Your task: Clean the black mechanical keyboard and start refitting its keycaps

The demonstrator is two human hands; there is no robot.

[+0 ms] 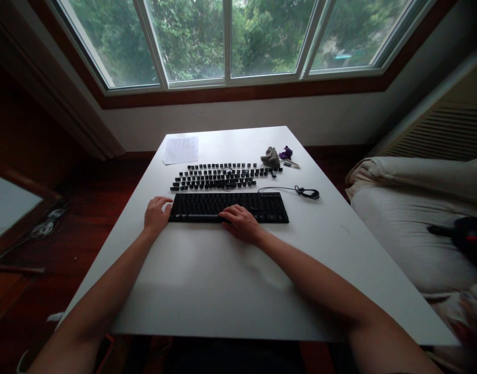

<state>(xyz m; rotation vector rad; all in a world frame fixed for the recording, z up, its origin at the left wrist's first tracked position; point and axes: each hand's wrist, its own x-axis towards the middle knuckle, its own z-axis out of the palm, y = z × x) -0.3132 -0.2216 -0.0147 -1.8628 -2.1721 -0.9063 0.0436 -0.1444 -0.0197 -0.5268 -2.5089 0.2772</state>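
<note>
The left hand (156,214) rests loosely curled at the end of the black keyboard (262,206); the right hand (241,222), fingers spread, lies on its front edge (mid-table (207,280)). Beyond: loose keycaps (219,176), cable (306,192), paper sheet (181,149), cloth (270,157).

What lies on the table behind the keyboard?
Behind the keyboard lie rows of loose keycaps, a paper sheet, a cloth and the coiled cable. The right hand hides part of the keyboard's front edge.
</note>
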